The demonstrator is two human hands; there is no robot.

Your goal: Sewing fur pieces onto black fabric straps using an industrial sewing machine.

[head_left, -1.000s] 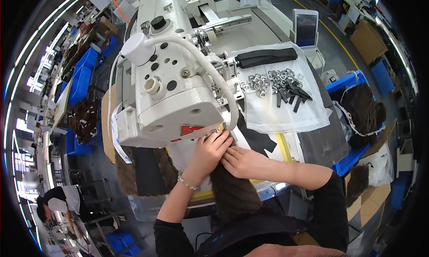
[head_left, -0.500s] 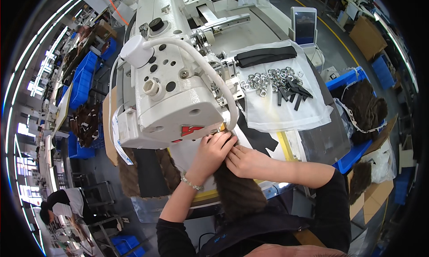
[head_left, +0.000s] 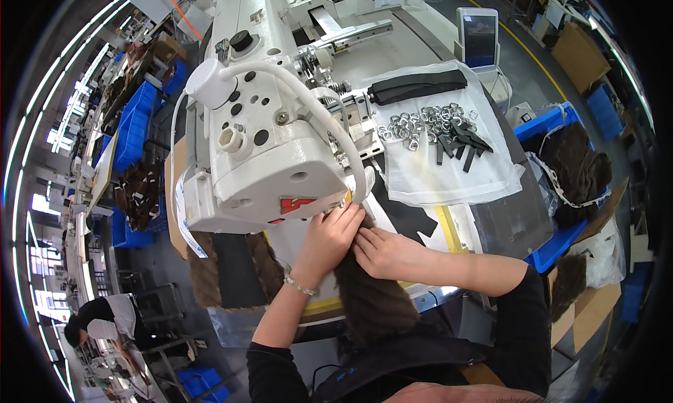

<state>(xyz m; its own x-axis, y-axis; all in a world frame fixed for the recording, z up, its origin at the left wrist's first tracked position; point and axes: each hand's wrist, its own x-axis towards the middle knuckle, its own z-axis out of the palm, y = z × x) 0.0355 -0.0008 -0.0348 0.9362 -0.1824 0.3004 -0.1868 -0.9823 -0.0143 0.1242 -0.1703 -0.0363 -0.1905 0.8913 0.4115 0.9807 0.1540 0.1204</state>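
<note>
My left hand (head_left: 332, 237), with a beaded bracelet at its wrist, is at the front of a white industrial sewing machine (head_left: 277, 172). Its fingers press together on the upper end of a brown fur strip (head_left: 377, 306), partly out of sight under the machine head. Just to the right, my right hand (head_left: 384, 254) pinches the edge of the same strip, fingertips close to the left hand. The strip hangs down over the table edge toward my lap. The needle area is hidden behind the machine head and my left fingers.
Right of the machine, a white cloth (head_left: 456, 182) bears metal rings (head_left: 413, 128), short black straps (head_left: 467, 158) and a rolled black fabric (head_left: 418, 87). A fur piece with a black panel (head_left: 235, 270) lies left. Blue bins (head_left: 547, 247) and a screen (head_left: 479, 38) stand right.
My left hand has shifted very slightly down and left at the machine, its fingers a little straighter. The right hand keeps its hold on the fur strip, almost unmoved.
</note>
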